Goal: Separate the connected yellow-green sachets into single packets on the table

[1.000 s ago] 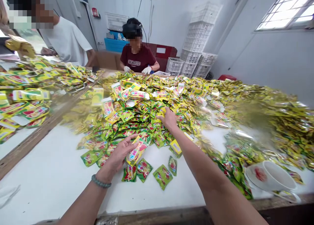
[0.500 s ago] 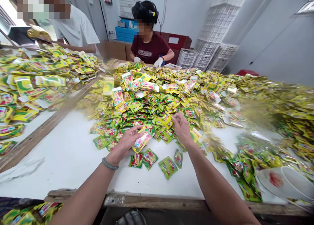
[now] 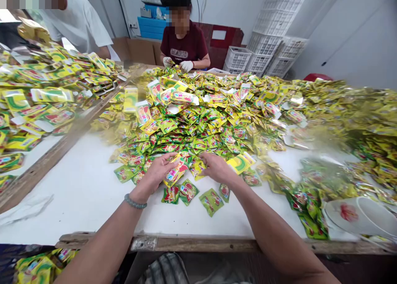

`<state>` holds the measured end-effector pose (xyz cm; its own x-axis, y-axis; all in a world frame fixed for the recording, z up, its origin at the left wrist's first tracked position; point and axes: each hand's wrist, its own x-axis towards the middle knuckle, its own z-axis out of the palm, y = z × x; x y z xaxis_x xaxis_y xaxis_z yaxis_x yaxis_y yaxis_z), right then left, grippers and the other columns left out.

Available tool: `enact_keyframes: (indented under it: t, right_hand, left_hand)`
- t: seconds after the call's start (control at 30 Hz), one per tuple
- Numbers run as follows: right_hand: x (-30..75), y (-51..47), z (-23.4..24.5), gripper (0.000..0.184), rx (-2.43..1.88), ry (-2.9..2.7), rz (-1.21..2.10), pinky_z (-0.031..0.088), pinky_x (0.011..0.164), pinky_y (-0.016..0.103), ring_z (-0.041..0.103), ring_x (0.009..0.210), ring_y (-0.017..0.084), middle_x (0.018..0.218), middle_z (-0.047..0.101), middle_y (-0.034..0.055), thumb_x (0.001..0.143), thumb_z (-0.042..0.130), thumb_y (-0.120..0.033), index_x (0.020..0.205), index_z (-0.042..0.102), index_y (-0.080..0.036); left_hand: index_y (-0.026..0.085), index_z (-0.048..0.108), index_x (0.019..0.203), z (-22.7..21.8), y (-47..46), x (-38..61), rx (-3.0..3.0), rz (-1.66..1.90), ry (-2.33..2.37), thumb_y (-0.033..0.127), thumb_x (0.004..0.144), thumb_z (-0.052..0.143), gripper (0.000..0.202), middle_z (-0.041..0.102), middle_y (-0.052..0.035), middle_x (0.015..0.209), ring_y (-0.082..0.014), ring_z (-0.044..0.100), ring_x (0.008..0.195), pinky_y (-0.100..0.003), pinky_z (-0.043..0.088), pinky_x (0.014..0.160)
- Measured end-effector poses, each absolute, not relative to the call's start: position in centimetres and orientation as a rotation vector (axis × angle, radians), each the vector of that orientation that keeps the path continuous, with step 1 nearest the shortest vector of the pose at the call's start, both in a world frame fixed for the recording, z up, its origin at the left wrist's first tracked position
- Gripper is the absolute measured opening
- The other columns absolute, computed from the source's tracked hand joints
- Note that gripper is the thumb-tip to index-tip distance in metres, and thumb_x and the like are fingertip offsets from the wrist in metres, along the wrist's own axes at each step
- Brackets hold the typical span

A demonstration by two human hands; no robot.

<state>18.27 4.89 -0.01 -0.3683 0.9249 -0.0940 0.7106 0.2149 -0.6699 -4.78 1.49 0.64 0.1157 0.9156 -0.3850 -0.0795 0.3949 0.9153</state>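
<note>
A big heap of small green and yellow sachets (image 3: 204, 122) covers the white table (image 3: 77, 201). My left hand (image 3: 155, 176), with a bead bracelet on its wrist, is closed around a small stack of sachets (image 3: 174, 172). My right hand (image 3: 217, 168) sits just to the right of it at the heap's near edge, fingers curled on a yellow sachet (image 3: 198, 168) and almost touching the stack. Several loose sachets (image 3: 192, 193) lie flat on the table just below both hands.
A white cup on its saucer (image 3: 359, 215) stands at the near right. A wooden rail (image 3: 46, 164) divides off a second sachet-covered table on the left. Across the heap works a person in a maroon shirt and white gloves (image 3: 182, 48); a person in white (image 3: 77, 23) is far left. White crates (image 3: 263, 52) are stacked behind.
My right hand has drawn back from the middle of the heap toward my left hand, bringing a sachet with it. The left hand kept hold of its stack. The view has tilted down.
</note>
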Motion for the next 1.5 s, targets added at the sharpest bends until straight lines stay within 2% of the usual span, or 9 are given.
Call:
enact_keyframes:
  t: [0.1, 0.23, 0.4, 0.53, 0.7, 0.83, 1.17, 1.3, 1.5]
  right_hand:
    - [17.2, 4.2, 0.5, 0.03, -1.613, -2.341, 0.78, 0.036, 0.064, 0.027, 0.057, 0.076, 0.019, 0.08, 0.063, 0.003, 0.075, 0.078, -0.026, 0.1, 0.063, -0.019]
    - [15.6, 3.8, 0.1, 0.029, -1.717, -2.271, 0.672, 0.035, 0.064, 0.028, 0.056, 0.077, 0.021, 0.077, 0.063, 0.0044, 0.075, 0.078, -0.031, 0.096, 0.062, -0.018]
    - [17.0, 4.9, -0.3, 0.023, -1.614, -1.867, 0.951, 0.036, 0.059, 0.027, 0.051, 0.062, 0.016, 0.068, 0.058, -0.0009, 0.077, 0.073, -0.037, 0.088, 0.062, -0.02]
    - [18.4, 5.6, 0.5, 0.036, -1.257, -1.595, 1.208, 0.042, 0.061, 0.028, 0.057, 0.066, 0.017, 0.074, 0.062, 0.0009, 0.075, 0.069, -0.051, 0.09, 0.063, -0.019]
    - [17.7, 4.8, 1.5, 0.027, -1.266, -1.79, 1.05, 0.036, 0.054, 0.025, 0.046, 0.055, 0.012, 0.06, 0.053, -0.0036, 0.075, 0.07, -0.043, 0.087, 0.068, -0.02]
    - [17.7, 4.6, 1.5, 0.027, -1.248, -1.87, 1.242, 0.03, 0.047, 0.022, 0.04, 0.049, 0.01, 0.056, 0.052, -0.0047, 0.077, 0.067, -0.045, 0.086, 0.07, -0.019]
    - [18.8, 4.9, 2.3, 0.03, -1.122, -1.844, 1.506, 0.039, 0.054, 0.023, 0.052, 0.06, 0.013, 0.071, 0.063, -0.0007, 0.076, 0.067, -0.045, 0.089, 0.072, -0.018]
    - [18.0, 4.6, 2.7, 0.022, -1.193, -1.972, 1.31, 0.031, 0.052, 0.023, 0.041, 0.053, 0.01, 0.061, 0.054, -0.0031, 0.078, 0.064, -0.038, 0.083, 0.072, -0.019]
    - [16.8, 4.1, 2.5, 0.006, -1.306, -1.99, 0.95, 0.029, 0.055, 0.024, 0.038, 0.056, 0.011, 0.056, 0.045, -0.0051, 0.077, 0.063, -0.026, 0.077, 0.066, -0.021]
  left_hand:
    - [0.014, 0.061, 0.122, 0.3, 1.6, -5.0, 0.92, 0.915, 1.267, 0.045, 0.059, 0.085, 0.074, 0.073, -0.0023, 0.073, -0.0175, 0.065, 0.064, -0.026, 0.047, 0.061]
    - [0.013, 0.063, 0.12, 0.6, 1.7, -5.4, 0.916, 0.97, 1.338, 0.043, 0.056, 0.086, 0.075, 0.073, -0.0033, 0.076, -0.0191, 0.066, 0.067, -0.027, 0.048, 0.062]
    - [0.014, 0.063, 0.12, 1.1, 1.7, -5.8, 0.906, 0.974, 1.346, 0.039, 0.057, 0.086, 0.071, 0.074, -0.0027, 0.078, -0.0179, 0.066, 0.066, -0.028, 0.05, 0.065]
    - [0.014, 0.065, 0.119, 1.3, 1.4, -5.4, 1.004, 0.907, 1.287, 0.041, 0.06, 0.085, 0.068, 0.074, -0.0031, 0.079, -0.0198, 0.068, 0.072, -0.029, 0.051, 0.068]
    - [0.014, 0.062, 0.125, 1.9, 1.1, -4.6, 0.956, 0.804, 1.127, 0.044, 0.059, 0.087, 0.077, 0.076, -0.0078, 0.089, -0.0224, 0.07, 0.081, -0.031, 0.052, 0.076]
    - [0.014, 0.061, 0.127, 2.2, 0.9, -4.5, 0.935, 0.8, 1.083, 0.044, 0.061, 0.086, 0.076, 0.077, -0.0084, 0.09, -0.0216, 0.07, 0.077, -0.031, 0.053, 0.073]
    - [0.019, 0.061, 0.128, 1.5, 0.7, -4.5, 1.083, 0.751, 1.035, 0.042, 0.071, 0.08, 0.064, 0.076, -0.0074, 0.102, -0.0233, 0.07, 0.091, -0.032, 0.054, 0.08]
    - [0.019, 0.062, 0.127, 1.6, 0.6, -4.2, 1.084, 0.754, 1.018, 0.041, 0.072, 0.079, 0.062, 0.076, -0.0058, 0.098, -0.0214, 0.07, 0.088, -0.029, 0.054, 0.077]
    - [0.019, 0.061, 0.127, 1.8, 0.7, -4.1, 1.033, 0.753, 1.062, 0.035, 0.068, 0.083, 0.064, 0.076, -0.0059, 0.098, -0.0201, 0.07, 0.081, -0.027, 0.053, 0.069]
